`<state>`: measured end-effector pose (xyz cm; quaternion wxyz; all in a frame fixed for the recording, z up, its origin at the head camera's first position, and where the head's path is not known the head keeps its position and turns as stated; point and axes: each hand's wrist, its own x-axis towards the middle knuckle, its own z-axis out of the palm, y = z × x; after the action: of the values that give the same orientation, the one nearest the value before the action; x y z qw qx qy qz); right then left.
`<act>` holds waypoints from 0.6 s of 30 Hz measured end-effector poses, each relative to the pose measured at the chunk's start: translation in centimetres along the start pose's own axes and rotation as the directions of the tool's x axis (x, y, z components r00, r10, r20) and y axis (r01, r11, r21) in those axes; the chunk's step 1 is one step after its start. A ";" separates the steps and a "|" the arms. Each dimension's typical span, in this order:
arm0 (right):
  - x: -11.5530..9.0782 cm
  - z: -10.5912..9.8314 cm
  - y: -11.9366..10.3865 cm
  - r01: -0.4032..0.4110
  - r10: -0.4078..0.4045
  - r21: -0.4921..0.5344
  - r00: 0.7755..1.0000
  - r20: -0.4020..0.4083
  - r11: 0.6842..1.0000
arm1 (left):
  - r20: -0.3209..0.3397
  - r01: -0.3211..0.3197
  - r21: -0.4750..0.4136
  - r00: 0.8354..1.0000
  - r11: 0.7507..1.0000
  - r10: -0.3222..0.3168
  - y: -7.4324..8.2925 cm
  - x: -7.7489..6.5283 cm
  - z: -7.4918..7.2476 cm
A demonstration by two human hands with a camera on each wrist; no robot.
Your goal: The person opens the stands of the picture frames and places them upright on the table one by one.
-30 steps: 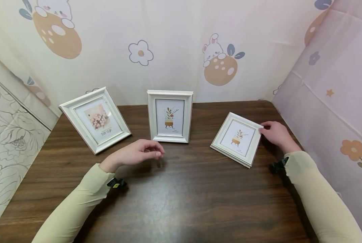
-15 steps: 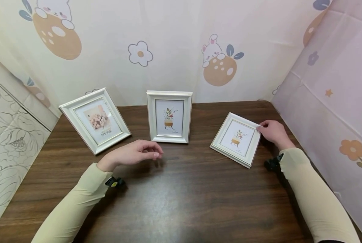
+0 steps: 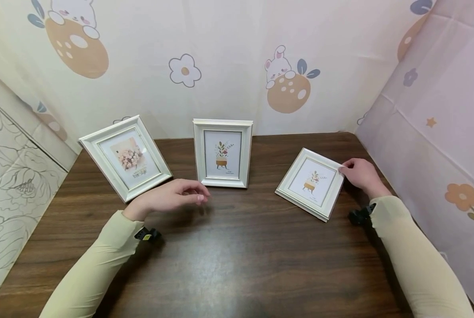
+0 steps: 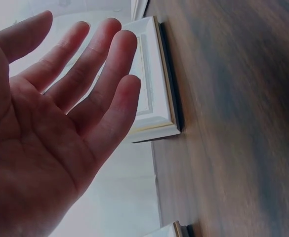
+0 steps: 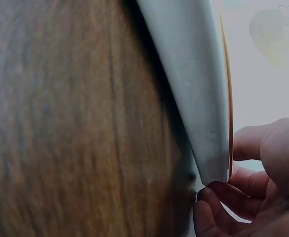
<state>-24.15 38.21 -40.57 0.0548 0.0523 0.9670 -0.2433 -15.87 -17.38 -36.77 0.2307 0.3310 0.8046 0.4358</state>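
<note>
On the right of the table lies a white picture frame (image 3: 310, 183) with a plant print, tilted low and turned. My right hand (image 3: 362, 175) pinches its far right corner. In the right wrist view the thumb (image 5: 253, 143) is on the face side of this frame (image 5: 193, 84), with other fingers curled at the corner. My left hand (image 3: 167, 197) hovers above the wood with loosely bent fingers, holding nothing. It is in front of an upright white picture frame (image 3: 222, 182) at the centre. The left wrist view shows its palm (image 4: 40, 148) beside that frame (image 4: 156, 89).
Another white picture frame (image 3: 125, 159), with a flower picture, stands angled at the left; the left hand overlaps its lower edge in the head view. The dark wooden table (image 3: 237, 256) meets a patterned curtain (image 3: 229, 53) at the back and right.
My left hand has drifted slightly left and toward the back. The right hand keeps its pinch on the right picture frame, which has hardly moved.
</note>
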 end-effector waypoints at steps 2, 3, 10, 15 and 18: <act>-0.1 -0.1 0.0 0.003 -0.003 0.006 1.000 -0.009 1.000 | -0.003 0.007 0.015 1.000 1.000 -0.007 -0.1 -0.1 -0.1; -0.1 -0.1 -0.1 0.005 -0.005 0.009 1.000 -0.015 1.000 | -0.007 0.012 0.022 1.000 1.000 -0.012 -0.2 -0.1 -0.2; -0.7 -0.6 -0.6 -0.002 0.004 0.048 0.999 -0.045 0.999 | -0.026 0.018 0.022 1.000 1.000 -0.017 -0.6 -0.3 -0.4; -1.1 -0.9 -1.0 -0.011 0.015 0.073 0.999 -0.051 0.997 | -0.046 0.018 0.023 0.999 1.000 -0.017 -0.7 -0.5 -0.6; -1.2 -1.0 -1.2 0.007 -0.001 0.097 0.998 -0.067 0.995 | -0.055 0.022 0.020 0.998 1.000 -0.021 -0.9 -0.6 -0.7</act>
<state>-23.16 37.54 -38.96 0.0192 0.0611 0.9554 -0.2883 -16.21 -18.51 -37.13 0.2096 0.3128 0.8186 0.4337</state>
